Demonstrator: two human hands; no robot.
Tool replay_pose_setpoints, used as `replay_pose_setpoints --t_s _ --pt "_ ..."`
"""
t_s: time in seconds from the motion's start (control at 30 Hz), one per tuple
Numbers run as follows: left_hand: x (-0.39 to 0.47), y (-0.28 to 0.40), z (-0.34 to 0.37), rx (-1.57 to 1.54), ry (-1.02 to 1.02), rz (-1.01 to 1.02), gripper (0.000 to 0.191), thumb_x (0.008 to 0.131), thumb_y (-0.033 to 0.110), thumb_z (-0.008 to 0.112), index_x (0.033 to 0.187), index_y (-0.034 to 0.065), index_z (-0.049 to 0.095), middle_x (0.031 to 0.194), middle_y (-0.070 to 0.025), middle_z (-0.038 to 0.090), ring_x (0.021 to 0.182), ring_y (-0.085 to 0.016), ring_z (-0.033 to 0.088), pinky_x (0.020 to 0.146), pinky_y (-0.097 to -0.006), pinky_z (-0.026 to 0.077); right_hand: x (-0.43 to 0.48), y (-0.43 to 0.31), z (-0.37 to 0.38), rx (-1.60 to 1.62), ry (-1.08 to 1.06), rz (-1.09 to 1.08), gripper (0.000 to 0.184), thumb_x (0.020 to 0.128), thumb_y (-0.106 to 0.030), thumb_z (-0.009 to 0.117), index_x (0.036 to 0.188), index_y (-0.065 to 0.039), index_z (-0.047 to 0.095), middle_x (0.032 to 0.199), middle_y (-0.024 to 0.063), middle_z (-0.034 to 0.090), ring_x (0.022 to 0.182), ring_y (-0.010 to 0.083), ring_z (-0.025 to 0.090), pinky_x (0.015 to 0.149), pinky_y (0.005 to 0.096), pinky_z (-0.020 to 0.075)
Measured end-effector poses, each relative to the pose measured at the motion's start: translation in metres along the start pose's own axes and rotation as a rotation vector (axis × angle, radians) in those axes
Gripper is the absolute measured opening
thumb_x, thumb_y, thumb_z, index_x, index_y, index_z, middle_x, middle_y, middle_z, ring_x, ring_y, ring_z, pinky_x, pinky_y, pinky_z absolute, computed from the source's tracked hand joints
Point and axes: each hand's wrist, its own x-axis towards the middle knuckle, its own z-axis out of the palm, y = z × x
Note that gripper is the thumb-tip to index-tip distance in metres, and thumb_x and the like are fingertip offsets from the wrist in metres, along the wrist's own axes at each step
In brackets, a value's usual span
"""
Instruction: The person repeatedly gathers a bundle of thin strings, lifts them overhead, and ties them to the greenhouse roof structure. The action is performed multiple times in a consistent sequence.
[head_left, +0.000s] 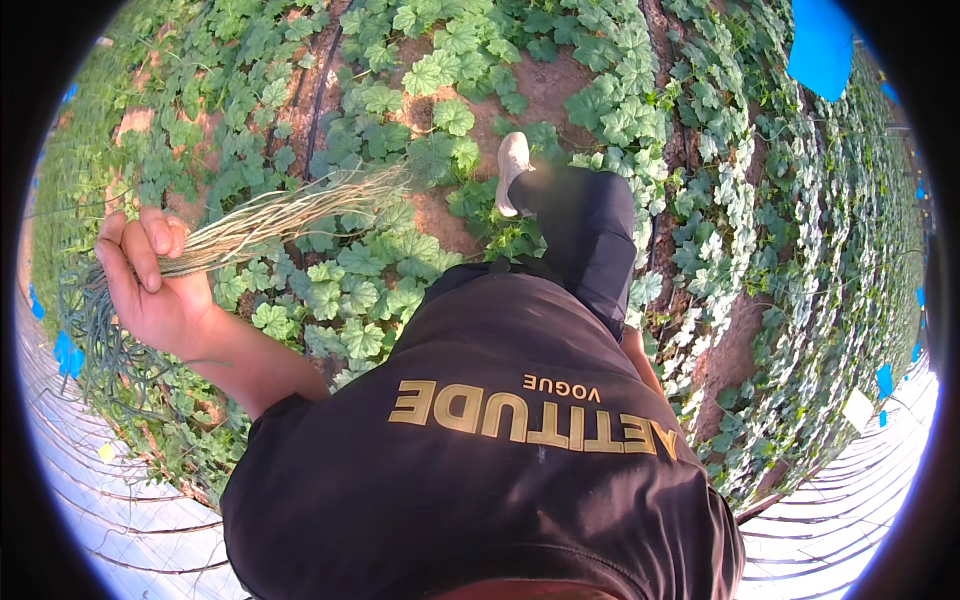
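Note:
My left hand (150, 289) is raised at the left, its fingers closed around a bundle of long thin strands (277, 217). Straw-coloured loose ends fan out to the right of the fist. On the other side, a dark green tangle of strands (112, 352) hangs below the wrist; whether they are twine or plant stems I cannot tell. Only a bit of my right forearm (641, 356) shows beside my thigh, and the right hand itself is hidden. Low leafy vines (360, 262) with lobed leaves spread below the bundle.
My shoe (513, 169) stands among the vines, near bare brown soil (551, 90). Black drip lines (319, 105) run between the rows. A blue card (821, 49) hangs at the upper right, with smaller blue cards (69, 354) at the left. Pale greenhouse sheeting (150, 536) curves along the lower rim.

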Motion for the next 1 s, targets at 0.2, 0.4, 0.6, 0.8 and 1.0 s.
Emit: replay_pose_setpoints --t_s 0.2,0.4,0.6,0.8,1.0 --pt "-0.006 -0.009 0.004 0.090 -0.001 0.129 0.035 0.101 0.027 0.034 0.107 0.0014 0.058 0.052 0.0050 0.033 0.063 -0.011 0.037 0.055 -0.0238 0.031 0.047 -0.075 -0.027 -0.129 -0.318 -0.093 0.026 0.085 -0.018 0.054 0.102 0.003 0.055 0.086 0.0180 0.062 0.074 0.0269 0.060 0.060 0.0423 0.0501" --pt "0.008 -0.043 0.009 0.163 0.143 0.130 0.035 0.101 0.027 0.034 0.105 0.0024 0.059 0.051 0.0056 0.031 0.056 -0.010 0.036 0.051 -0.0228 0.029 0.106 -0.139 -0.079 0.065 -0.251 0.025 0.020 0.088 -0.017 0.050 0.098 0.000 0.053 0.085 0.0167 0.061 0.070 0.0273 0.058 0.056 0.0409 0.0484" --pt "0.100 -0.115 0.008 0.260 0.127 0.019 0.035 0.102 0.027 0.033 0.104 0.0027 0.057 0.052 0.0053 0.029 0.054 -0.010 0.036 0.048 -0.0223 0.029 0.172 -0.149 -0.104 0.343 -0.243 0.276 0.013 0.089 -0.013 0.048 0.095 -0.002 0.051 0.082 0.0154 0.060 0.061 0.0276 0.058 0.048 0.0385 0.0469" --pt "0.250 -0.210 -0.007 0.207 -0.039 -0.226 0.032 0.102 0.025 0.032 0.102 0.0023 0.054 0.051 0.0039 0.030 0.054 -0.011 0.037 0.046 -0.0236 0.030 0.207 -0.173 -0.111 0.528 -0.304 0.565 0.013 0.085 -0.002 0.055 0.096 -0.001 0.048 0.074 0.0149 0.060 0.053 0.0253 0.059 0.041 0.0348 0.0464" --pt "0.367 -0.258 0.032 0.096 -0.334 -0.242 0.031 0.101 0.025 0.034 0.100 -0.0005 0.053 0.050 0.0037 0.037 0.055 -0.010 0.040 0.046 -0.0202 0.035 0.266 -0.228 -0.168 0.726 -0.348 0.486 0.008 0.085 -0.008 0.058 0.091 -0.006 0.054 0.077 0.0124 0.064 0.054 0.0247 0.061 0.044 0.0373 0.0481"
